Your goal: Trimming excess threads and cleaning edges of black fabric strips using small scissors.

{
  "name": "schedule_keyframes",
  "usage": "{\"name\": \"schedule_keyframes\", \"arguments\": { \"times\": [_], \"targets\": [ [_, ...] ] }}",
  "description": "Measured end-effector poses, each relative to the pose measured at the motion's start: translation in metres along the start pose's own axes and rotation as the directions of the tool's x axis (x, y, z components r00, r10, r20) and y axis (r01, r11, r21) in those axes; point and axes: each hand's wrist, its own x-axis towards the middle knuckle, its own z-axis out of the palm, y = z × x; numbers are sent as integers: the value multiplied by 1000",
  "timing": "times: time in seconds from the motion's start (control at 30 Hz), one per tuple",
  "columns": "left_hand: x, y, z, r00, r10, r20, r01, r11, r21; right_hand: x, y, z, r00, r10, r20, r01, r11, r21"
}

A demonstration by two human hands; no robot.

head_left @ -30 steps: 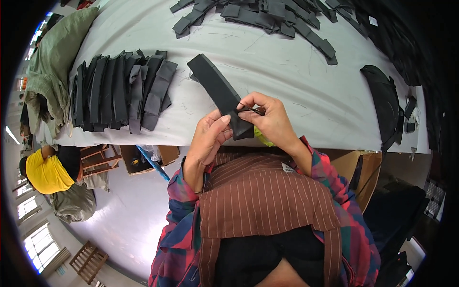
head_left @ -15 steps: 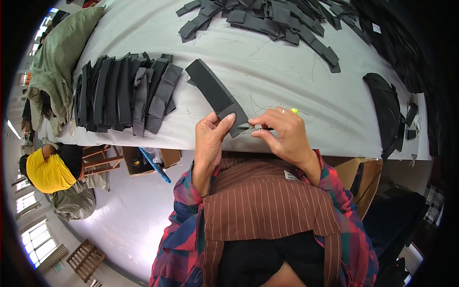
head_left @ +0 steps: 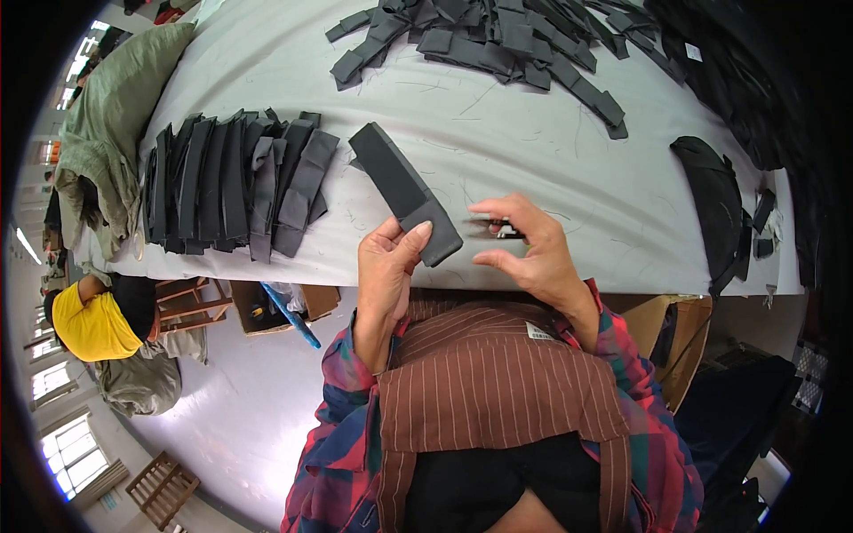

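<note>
My left hand (head_left: 387, 262) pinches the lower end of a dark grey fabric strip (head_left: 393, 175), thumb on top, near the table's front edge. The strip slants up to the left and has a folded flap at the end by my thumb. My right hand (head_left: 538, 247) is just right of that end and holds small thread snips (head_left: 499, 228). Their blades point left, apart from the fabric, and the thumb stands away from the fingers. A row of similar dark strips (head_left: 213, 182) stands close together on the table to the left.
A loose heap of dark strips (head_left: 515, 35) covers the far side of the white-covered table (head_left: 533, 160), with thread bits scattered about. A black fabric piece (head_left: 702, 200) lies at the right. Beyond the left end, a person in yellow (head_left: 96, 315) is near a cardboard box (head_left: 320, 302).
My right hand has opened its thumb and drawn the snips slightly away from the strip's end. My left hand keeps its pinch; the strip has shifted slightly downward.
</note>
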Motion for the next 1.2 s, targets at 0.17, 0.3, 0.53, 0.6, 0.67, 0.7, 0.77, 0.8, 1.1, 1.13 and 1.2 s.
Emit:
{"name": "schedule_keyframes", "arguments": {
  "times": [0.17, 0.3, 0.53, 0.6, 0.67, 0.7, 0.77, 0.8, 1.1, 1.13, 1.2],
  "targets": [
    [-14, 18, 21, 998, -36, 43, 36, 999, -2, 4, 3, 0, 967, -212, 140, 214, 977, 2],
    [-33, 55, 1, 977, 165, 136, -213, 734, 645, 10, -21, -8, 998, -63, 20, 53, 945, 324],
    [-23, 31, 34, 931, 91, 352, -188, 949, 253, 15, -29, 4, 975, 176, 137, -211, 929, 304],
    [-15, 11, 26, 930, 95, 355, -174, 965, 198, 18, -8, 6, 997, -77, 20, 77, 997, -5],
    [-12, -3, 23, 931, 94, 352, -151, 979, 139, 22, -3, 2, 941, -291, 174, 338, 849, -406],
    [-11, -7, 23, 949, 64, 309, -97, 991, 92, 22, 2, 6, 951, -258, 169, 305, 866, -395],
    [-9, -8, 22, 964, 32, 263, -44, 998, 41, 22, 1, 8, 980, -108, 166, 152, 947, -284],
    [-6, -7, 20, 969, -17, 245, 15, 1000, 10, 22, 1, 10, 984, 44, 175, -14, 985, -171],
    [-2, -4, 6, 985, -108, 135, 127, 982, -140, 19, 18, 7, 994, 104, -35, -101, 991, 85],
    [-2, -5, 5, 984, -104, 142, 126, 980, -152, 17, 20, 5, 996, 82, -39, -81, 996, 32],
    [0, -6, 3, 984, -98, 147, 123, 978, -166, 15, 22, -2, 1000, -2, -8, 1, 994, -109]
  ]
}}
